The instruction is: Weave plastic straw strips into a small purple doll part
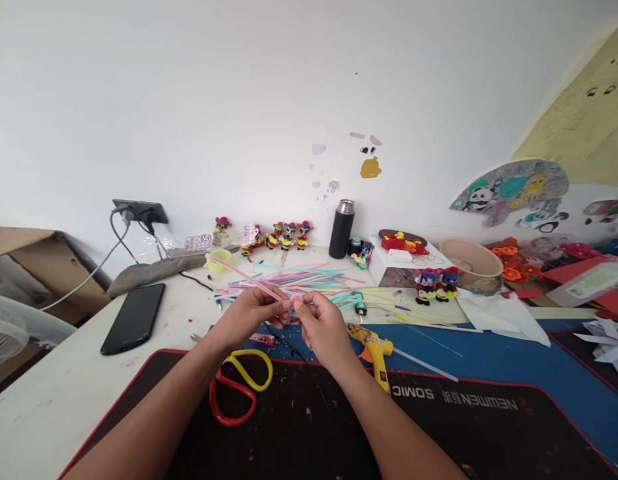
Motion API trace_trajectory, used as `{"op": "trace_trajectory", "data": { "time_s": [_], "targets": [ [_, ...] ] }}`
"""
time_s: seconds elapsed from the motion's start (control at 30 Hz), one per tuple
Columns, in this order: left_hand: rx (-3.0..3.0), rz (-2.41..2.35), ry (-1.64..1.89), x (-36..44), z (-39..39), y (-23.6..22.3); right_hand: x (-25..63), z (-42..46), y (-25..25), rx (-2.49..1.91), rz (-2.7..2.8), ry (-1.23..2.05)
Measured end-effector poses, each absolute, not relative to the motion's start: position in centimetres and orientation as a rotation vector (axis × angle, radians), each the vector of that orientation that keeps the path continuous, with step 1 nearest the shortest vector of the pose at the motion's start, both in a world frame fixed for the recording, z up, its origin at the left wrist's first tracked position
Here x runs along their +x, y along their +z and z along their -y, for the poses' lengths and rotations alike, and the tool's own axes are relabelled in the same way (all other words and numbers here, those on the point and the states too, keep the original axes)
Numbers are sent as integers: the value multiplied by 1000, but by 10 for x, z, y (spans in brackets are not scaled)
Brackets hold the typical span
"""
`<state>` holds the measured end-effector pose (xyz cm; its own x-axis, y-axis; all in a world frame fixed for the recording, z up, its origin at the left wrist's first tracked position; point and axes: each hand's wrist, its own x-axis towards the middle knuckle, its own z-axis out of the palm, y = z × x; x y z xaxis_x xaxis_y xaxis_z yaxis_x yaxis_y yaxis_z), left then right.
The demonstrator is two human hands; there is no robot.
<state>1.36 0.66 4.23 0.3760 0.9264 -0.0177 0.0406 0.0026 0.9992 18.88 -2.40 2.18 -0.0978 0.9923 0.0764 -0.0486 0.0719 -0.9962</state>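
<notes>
My left hand [253,312] pinches a pink pipe cleaner [239,272] between thumb and fingers. Its long free ends stretch up and to the left. Close beside it, my right hand [327,331] is closed on a small coiled pink part [296,300] at the other end, the fingertips of both hands nearly meeting. Behind my hands lies a loose pile of pastel pipe cleaners [321,275]. Scissors [270,371] with red and yellow handles rest below my left wrist. A yellow glue gun [376,348] with a clear glue stick lies right of my right hand.
A black mat [299,433] covers the front. On the left are a phone [133,319] and a fan [6,330]. Small figurines [289,237], a black flask [341,230] and a white box [389,270] stand along the wall. A beige bowl [471,260] is farther right.
</notes>
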Motion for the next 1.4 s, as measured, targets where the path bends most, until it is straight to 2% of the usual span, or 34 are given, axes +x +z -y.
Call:
{"op": "trace_trajectory", "data": {
  "time_s": [0.77, 1.23, 1.4],
  "targets": [
    [1410, -951, 753, 16, -3, 46, 186, 24, 23, -1053, 1235, 1262],
    [1470, -1052, 855, 7, -6, 56, 188, 23, 18, -999, 1301, 1342],
    [1470, -1078, 871, 5, -8, 56, 189, 24, 17, -1069, 1414, 1253]
  ]
}}
